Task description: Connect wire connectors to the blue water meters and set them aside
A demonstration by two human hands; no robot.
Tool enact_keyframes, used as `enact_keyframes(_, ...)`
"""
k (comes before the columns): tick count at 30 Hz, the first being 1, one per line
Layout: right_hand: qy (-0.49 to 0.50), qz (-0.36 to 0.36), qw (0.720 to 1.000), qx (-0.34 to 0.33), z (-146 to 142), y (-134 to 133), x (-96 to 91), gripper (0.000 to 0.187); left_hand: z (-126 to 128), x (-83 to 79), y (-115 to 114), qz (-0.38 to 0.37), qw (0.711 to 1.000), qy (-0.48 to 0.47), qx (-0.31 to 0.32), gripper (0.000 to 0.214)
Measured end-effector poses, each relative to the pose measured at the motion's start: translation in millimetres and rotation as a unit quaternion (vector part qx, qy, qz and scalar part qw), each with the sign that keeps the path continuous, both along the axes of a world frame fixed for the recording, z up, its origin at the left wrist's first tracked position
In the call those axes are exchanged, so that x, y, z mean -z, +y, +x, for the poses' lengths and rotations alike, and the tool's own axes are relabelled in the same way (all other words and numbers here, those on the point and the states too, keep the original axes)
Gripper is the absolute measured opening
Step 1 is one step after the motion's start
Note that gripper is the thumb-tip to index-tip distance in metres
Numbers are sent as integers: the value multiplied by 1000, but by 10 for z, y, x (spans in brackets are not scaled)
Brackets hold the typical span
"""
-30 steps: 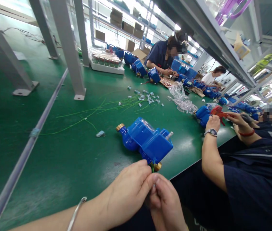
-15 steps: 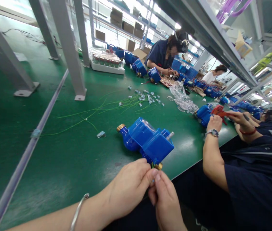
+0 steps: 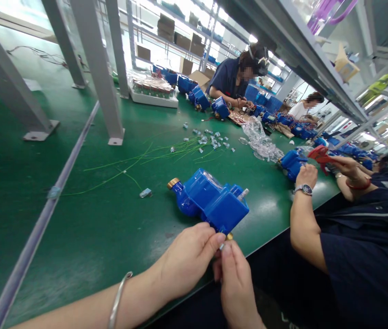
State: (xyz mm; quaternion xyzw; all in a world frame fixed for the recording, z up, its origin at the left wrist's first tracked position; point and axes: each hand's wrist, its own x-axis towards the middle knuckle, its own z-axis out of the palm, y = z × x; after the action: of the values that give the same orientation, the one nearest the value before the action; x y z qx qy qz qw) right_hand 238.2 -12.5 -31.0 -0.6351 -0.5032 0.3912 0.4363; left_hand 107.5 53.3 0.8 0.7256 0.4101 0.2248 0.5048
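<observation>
A blue water meter (image 3: 210, 201) with brass ends lies on the green table (image 3: 94, 219) near its front edge. My left hand (image 3: 188, 258) and my right hand (image 3: 235, 278) meet just below the meter's near brass end. Both pinch a small clear seal piece (image 3: 221, 246) between thumbs and fingertips, close to the meter. A metal bangle (image 3: 118, 299) circles my left wrist.
Thin green wires (image 3: 152, 155) and several small clear seals (image 3: 210, 137) lie scattered mid-table, one loose seal (image 3: 145, 193) nearer. A person to my right holds a red tool (image 3: 320, 154) at another blue meter (image 3: 291, 163). Grey shelf posts (image 3: 101, 73) stand at left; other workers sit further back.
My hands have risen slightly toward the meter's brass end, still pinched together. The green wire loop seen between my fingers earlier no longer shows. The neighbour's red tool moved a little right.
</observation>
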Motion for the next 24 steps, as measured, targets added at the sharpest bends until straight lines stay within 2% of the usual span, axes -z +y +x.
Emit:
enact_keyframes(1,-110,61,992,-9,21,-11,12,22,-3,5,13,-4,1000,-9,7,44)
enact_keyframes(2,-214,120,969,-19,46,-17,24,18,-5,10,25,-10,1000,-18,12,46)
enact_keyframes(4,-357,218,908,-23,97,-10,33,15,-4,18,46,-24,999,-32,20,49)
enact_keyframes(6,-423,267,865,-28,137,17,16,14,-1,23,61,-40,998,-40,21,51)
enact_keyframes(9,-456,279,843,-59,172,67,-46,12,3,17,67,-47,998,-41,17,50)
enact_keyframes(10,-450,274,847,-71,176,82,-69,11,5,11,65,-42,998,-39,14,48)
enact_keyframes(11,-425,259,864,-82,174,98,-90,12,8,4,59,-35,999,-38,10,47)
enact_keyframes(12,-376,228,893,-93,164,115,-110,16,14,-4,51,-29,999,-37,3,45)
enact_keyframes(14,-185,118,972,-89,119,149,-145,24,29,-17,31,-19,999,-38,-17,41)
enact_keyframes(15,-52,46,995,-72,85,164,-159,27,36,-22,21,-16,999,-40,-27,40)
enact_keyframes(16,83,-26,995,-50,47,175,-172,29,43,-25,13,-16,998,-42,-37,38)
enact_keyframes(17,197,-85,976,-25,10,179,-182,30,46,-26,9,-17,998,-43,-45,37)
enact_keyframes(18,274,-121,954,-2,-23,176,-191,32,47,-24,9,-19,998,-45,-49,37)
enact_keyframes(19,302,-134,944,10,-45,164,-197,32,45,-21,12,-23,997,-49,-49,38)
enact_keyframes(20,279,-126,952,10,-55,145,-201,33,41,-15,20,-29,997,-55,-46,39)
enact_keyframes(21,210,-101,972,5,-50,122,-201,33,35,-7,29,-37,997,-62,-42,40)
enact_keyframes(22,112,-58,992,-3,-32,98,-198,30,31,2,38,-46,996,-71,-37,42)
enact_keyframes(23,-2,-3,1000,-14,-4,77,-190,26,28,13,46,-58,995,-80,-34,44)
enact_keyframes(24,-116,54,991,-25,29,63,-178,21,29,24,52,-71,993,-88,-32,45)
